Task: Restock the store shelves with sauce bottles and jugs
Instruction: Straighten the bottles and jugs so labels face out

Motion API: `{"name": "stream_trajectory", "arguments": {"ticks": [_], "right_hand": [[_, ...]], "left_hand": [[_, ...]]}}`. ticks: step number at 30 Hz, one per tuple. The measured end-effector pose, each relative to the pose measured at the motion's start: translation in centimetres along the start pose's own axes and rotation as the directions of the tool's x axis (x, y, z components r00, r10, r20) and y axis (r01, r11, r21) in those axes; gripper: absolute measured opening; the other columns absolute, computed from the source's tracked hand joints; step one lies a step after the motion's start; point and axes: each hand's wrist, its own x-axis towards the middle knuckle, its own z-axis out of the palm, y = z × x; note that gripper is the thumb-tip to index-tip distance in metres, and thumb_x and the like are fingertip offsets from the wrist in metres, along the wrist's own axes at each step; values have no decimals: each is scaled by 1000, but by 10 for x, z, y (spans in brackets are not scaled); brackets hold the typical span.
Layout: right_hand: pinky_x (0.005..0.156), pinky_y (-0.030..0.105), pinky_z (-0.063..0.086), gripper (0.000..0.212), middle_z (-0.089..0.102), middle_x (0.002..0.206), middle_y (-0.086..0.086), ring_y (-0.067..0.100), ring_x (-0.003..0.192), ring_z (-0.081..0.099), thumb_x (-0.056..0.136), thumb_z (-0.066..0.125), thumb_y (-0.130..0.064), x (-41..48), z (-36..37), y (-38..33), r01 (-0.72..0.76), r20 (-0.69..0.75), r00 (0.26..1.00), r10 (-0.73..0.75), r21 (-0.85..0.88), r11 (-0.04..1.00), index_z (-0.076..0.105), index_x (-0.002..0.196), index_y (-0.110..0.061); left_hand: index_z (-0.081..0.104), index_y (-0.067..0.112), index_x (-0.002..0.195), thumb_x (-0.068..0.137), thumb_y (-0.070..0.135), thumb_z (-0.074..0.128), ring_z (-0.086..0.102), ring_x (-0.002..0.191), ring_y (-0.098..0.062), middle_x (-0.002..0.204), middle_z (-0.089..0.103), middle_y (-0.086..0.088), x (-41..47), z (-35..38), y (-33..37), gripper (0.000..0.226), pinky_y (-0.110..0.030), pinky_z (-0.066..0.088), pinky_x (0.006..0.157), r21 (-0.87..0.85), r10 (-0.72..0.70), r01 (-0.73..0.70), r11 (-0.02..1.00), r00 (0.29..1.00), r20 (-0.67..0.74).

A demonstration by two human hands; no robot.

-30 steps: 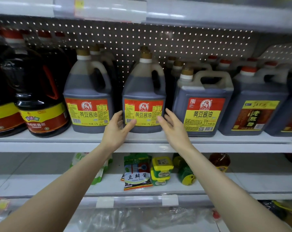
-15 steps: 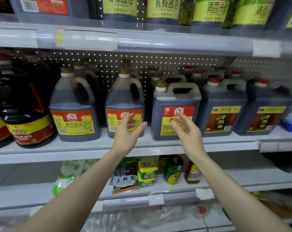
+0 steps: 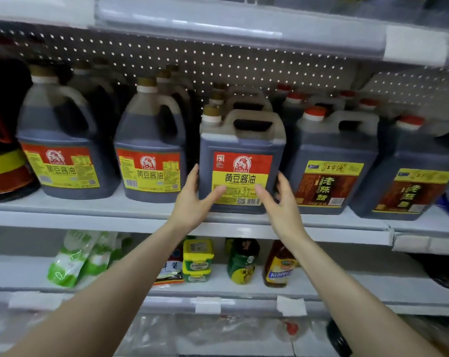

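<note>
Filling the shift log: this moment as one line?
left hand: grips square soy jug | right hand: grips same jug | jug: upright on shelf

The middle shelf (image 3: 89,217) carries, left to right: dark bottle (image 3: 1,163), two round jugs (image 3: 61,155), square jug (image 3: 241,163), two vinegar jugs (image 3: 329,171). The lower shelf (image 3: 372,282) carries green pouches (image 3: 71,264), stacked tubs (image 3: 197,261), two bottles (image 3: 242,261).
</note>
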Motion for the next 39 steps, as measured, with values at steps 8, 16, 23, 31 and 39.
{"name": "stream_trajectory", "arguments": {"ticks": [8,16,23,31,39], "right_hand": [[111,35,36,70,49,142,-10,9,129,46,93,54,-45,32,2,27,9,85,996,-11,26,1000,20,152,-28],[108,31,37,64,50,140,-11,6,126,47,95,52,-40,36,4,33,43,78,996,-45,27,999,22,151,-28],[112,39,37,69,48,144,-8,10,130,45,93,52,-47,45,8,38,41,47,998,-41,1,999,20,152,-26],[112,40,36,72,47,144,-7,11,131,44,91,50,-51,50,13,42,41,28,999,-41,-13,999,19,151,-26],[111,40,38,68,49,142,-7,11,129,46,93,49,-48,54,15,44,46,21,999,-46,-9,999,21,151,-26]], "left_hand": [[31,19,145,85,29,65,60,110,1,126,60,7,15,16,-6,69,-16,49,88,-66,45,-46,997,999,-16],[33,20,142,85,30,64,61,106,2,123,61,9,20,17,-12,66,-14,50,83,-93,33,-35,995,999,-19],[33,20,141,81,38,64,60,107,1,124,61,9,28,16,-14,70,-14,50,86,-75,47,-48,996,999,-15],[33,23,141,87,32,64,60,109,0,125,60,8,34,17,-18,62,-12,49,83,-72,44,-46,996,999,-26],[34,24,139,85,35,64,59,110,-3,124,61,8,37,18,-20,63,-24,48,93,-93,41,-44,995,999,-31]]}}
